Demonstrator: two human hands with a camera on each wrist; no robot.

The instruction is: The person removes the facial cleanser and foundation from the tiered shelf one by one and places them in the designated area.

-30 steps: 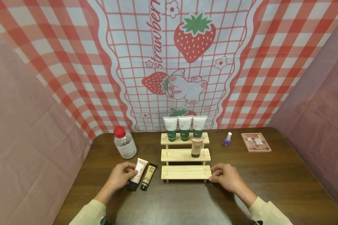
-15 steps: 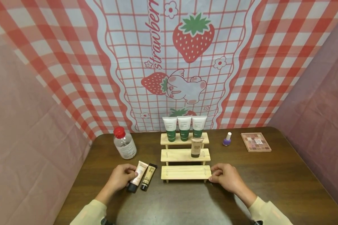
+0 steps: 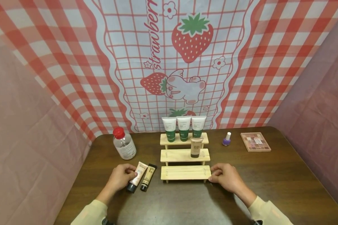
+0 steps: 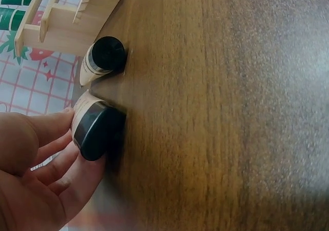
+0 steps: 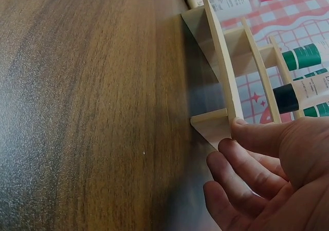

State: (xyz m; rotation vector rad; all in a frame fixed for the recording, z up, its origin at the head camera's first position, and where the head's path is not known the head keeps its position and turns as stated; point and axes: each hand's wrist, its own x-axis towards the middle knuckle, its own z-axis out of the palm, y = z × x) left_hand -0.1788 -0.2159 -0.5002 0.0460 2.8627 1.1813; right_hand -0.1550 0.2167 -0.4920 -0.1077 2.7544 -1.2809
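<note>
Since a second ago, the pale BB tube [image 3: 138, 174] has shifted slightly toward the person, showing more of its label, while the wooden stand [image 3: 186, 172] stays in place. Left of the stand, the left hand [image 3: 119, 177] pinches that tube narrowly between thumb and fingers, black cap pointing toward the person; whether it touches the table [image 3: 169, 206] is hard to tell. Between it and the stand lies a gold tube [image 3: 148, 177], also with its black cap toward the person. At the stand's right end, the right hand [image 3: 225, 177] grips the lowest step narrowly, its thumb on the front edge. On the stand's top step, three green-and-white tubes [image 3: 184, 128] stand side by side; on the right part of its middle step, a second BB tube [image 3: 196, 147] stands upright on its cap. Left of the stand and farther back is a clear bottle [image 3: 125, 147] with a red cap. Right of the stand's top step stands purple nail polish [image 3: 226, 139], and farther right lies an eyeshadow palette [image 3: 255, 142].
</note>
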